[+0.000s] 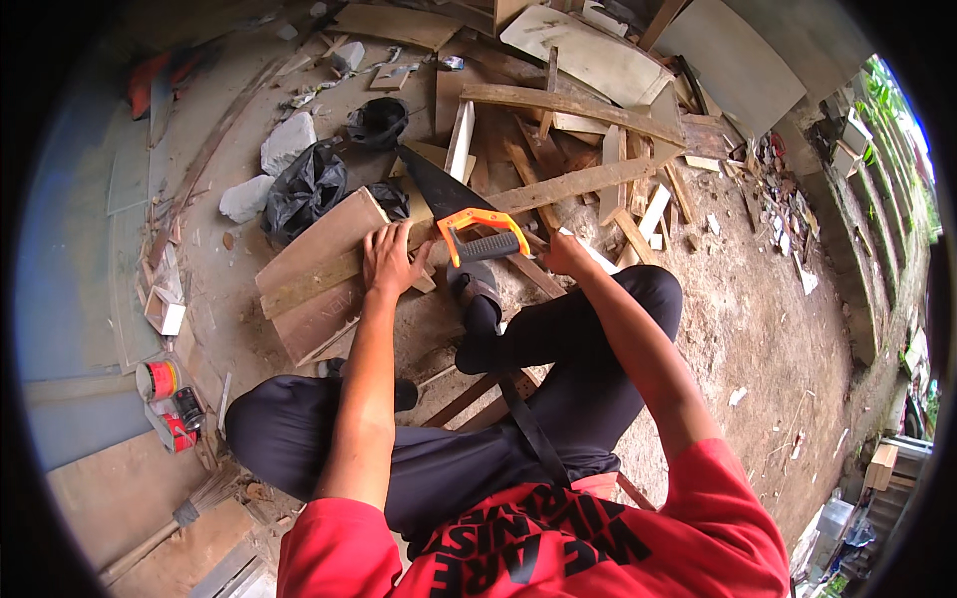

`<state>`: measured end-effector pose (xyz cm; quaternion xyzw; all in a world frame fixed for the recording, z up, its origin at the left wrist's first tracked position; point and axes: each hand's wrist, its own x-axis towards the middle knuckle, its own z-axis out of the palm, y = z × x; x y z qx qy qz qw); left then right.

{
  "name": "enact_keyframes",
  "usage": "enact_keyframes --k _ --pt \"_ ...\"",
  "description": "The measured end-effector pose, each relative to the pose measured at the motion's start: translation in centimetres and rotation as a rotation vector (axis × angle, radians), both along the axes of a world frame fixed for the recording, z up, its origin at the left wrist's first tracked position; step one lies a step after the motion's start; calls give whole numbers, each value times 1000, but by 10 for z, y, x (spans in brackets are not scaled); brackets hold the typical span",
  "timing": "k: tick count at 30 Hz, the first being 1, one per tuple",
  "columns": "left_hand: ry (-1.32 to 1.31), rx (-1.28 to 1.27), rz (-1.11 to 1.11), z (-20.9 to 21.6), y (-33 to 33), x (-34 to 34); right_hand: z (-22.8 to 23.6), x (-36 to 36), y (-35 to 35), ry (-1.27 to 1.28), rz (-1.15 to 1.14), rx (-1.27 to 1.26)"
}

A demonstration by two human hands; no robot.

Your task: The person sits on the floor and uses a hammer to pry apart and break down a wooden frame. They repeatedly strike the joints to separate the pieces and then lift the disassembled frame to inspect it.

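Flat-palmed, the left hand [390, 259] presses on a wooden batten [329, 274]; whether the right hand [560, 255] grips anything cannot be told.
Between both hands, the handsaw [454, 207] rests untouched: ribbed orange-and-grey handle, dark tapered blade pointing to eleven o'clock across a smooth brown board [319, 261]. Rough timber offcuts [578, 149] lie beyond, at twelve.

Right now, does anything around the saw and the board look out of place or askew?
The handsaw lies loose on the plank, held by neither hand: the left hand presses on the plank, and the right hand reaches toward scattered wood offcuts. Cans sit at the left.
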<state>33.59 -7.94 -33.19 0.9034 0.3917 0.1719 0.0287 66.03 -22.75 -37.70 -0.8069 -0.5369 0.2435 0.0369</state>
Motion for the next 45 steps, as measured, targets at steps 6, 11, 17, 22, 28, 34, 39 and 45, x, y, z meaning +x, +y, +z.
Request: enact_keyframes --k 6,11,17,22,28,34,39,45 --pt "-32 18 -51 -6 -1 -3 18 -4 -13 -305 -131 16" --pt "10 12 -10 -7 -4 -5 110 -62 -14 144 119 895" --pt "140 -200 65 -4 7 -1 91 -137 -4 -300 362 530" --pt "265 -36 136 -6 2 -8 69 -123 35 -31 332 678" --pt "332 -184 162 19 -3 10 160 -133 -19 690 -244 607" --pt "255 -95 35 -1 16 12 149 -188 -83 700 -321 648" --pt "263 -177 80 -19 16 17 174 -216 -87 753 -424 511" --pt "238 -225 99 -18 15 22 172 -231 -113 645 -392 489"
